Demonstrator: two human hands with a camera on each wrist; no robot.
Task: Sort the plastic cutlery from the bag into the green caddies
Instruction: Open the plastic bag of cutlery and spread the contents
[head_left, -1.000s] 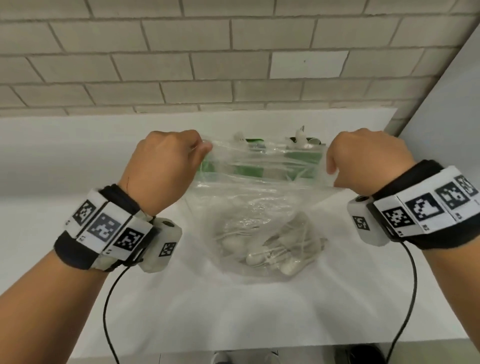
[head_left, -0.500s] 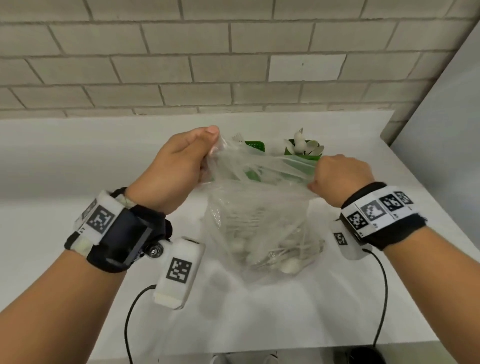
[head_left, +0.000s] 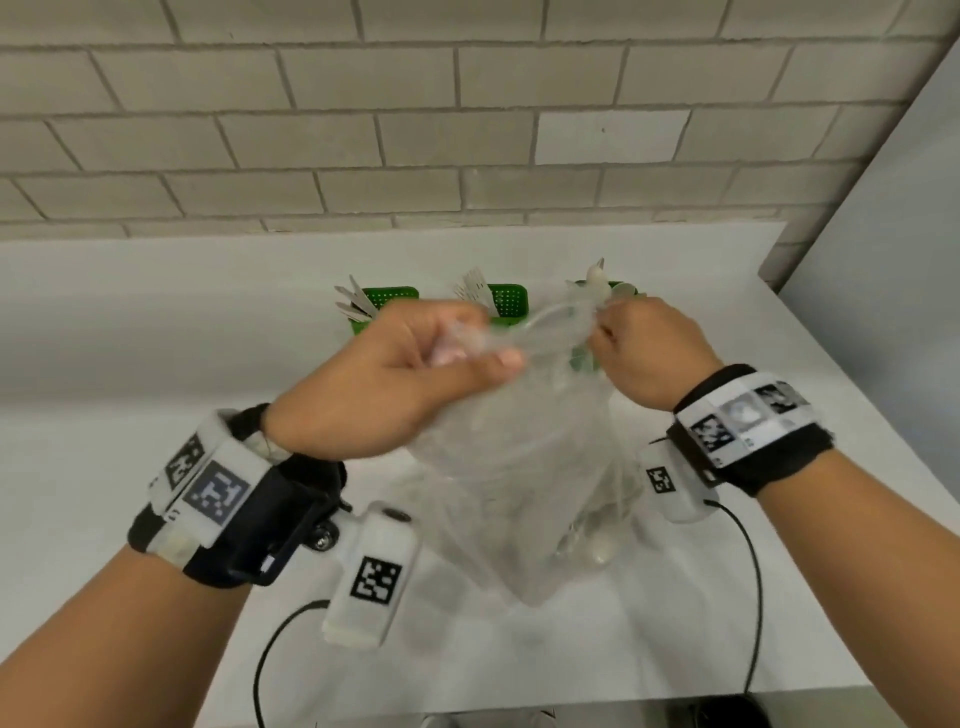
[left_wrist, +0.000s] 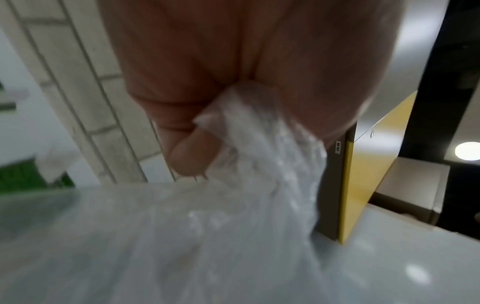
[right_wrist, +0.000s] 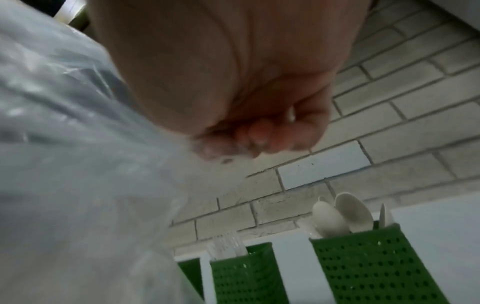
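Note:
A clear plastic bag (head_left: 524, 483) hangs above the white table (head_left: 104, 441), with white cutlery (head_left: 597, 545) showing dimly at its bottom. My left hand (head_left: 415, 374) grips the bunched top edge of the bag (left_wrist: 249, 144) in its curled fingers. My right hand (head_left: 639, 343) pinches the other side of the bag's rim (right_wrist: 103, 164). Behind the bag stand three green caddies: the left one (head_left: 389, 301) holds knives, the middle one (head_left: 506, 306) forks, and the right one (right_wrist: 369, 263) spoons (right_wrist: 342, 214).
A brick wall (head_left: 467, 130) rises behind the table. A grey panel (head_left: 883, 260) closes off the right side. The table's front edge (head_left: 571, 701) is near my body. Cables hang from both wrist cameras.
Both hands have come closer together and lifted, so the bag's mouth has narrowed and its top is bunched. The view has shifted, and all three caddies now show behind the bag.

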